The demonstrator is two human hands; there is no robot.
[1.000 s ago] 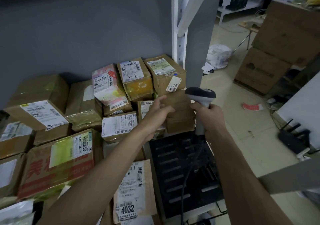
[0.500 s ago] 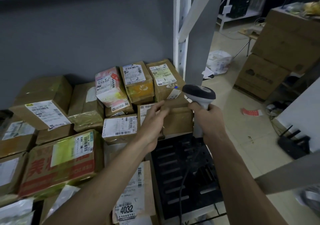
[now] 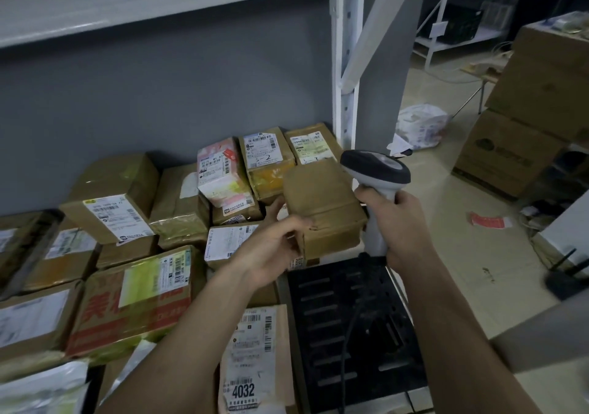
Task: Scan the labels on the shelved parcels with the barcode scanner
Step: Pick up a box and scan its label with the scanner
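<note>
While my right hand [image 3: 396,222] has its grip wrapped round the scanner [image 3: 376,190] handle, head pointing up and left over the shelf, my left hand [image 3: 274,247] is holding a plain brown box [image 3: 322,203] by its near left corner, thumb on top, fingers curled underneath. The box is tilted up off the pile, right next to the scanner head, and I can't see any label on the faces showing. Behind it sit three labelled parcels in a row: a pink one [image 3: 220,171], one marked 3-2 [image 3: 266,161] and one against the shelf post [image 3: 310,144]. Closer to me there's a flat parcel stickered 4032 [image 3: 251,362] beside a black slotted tray [image 3: 350,327].
</note>
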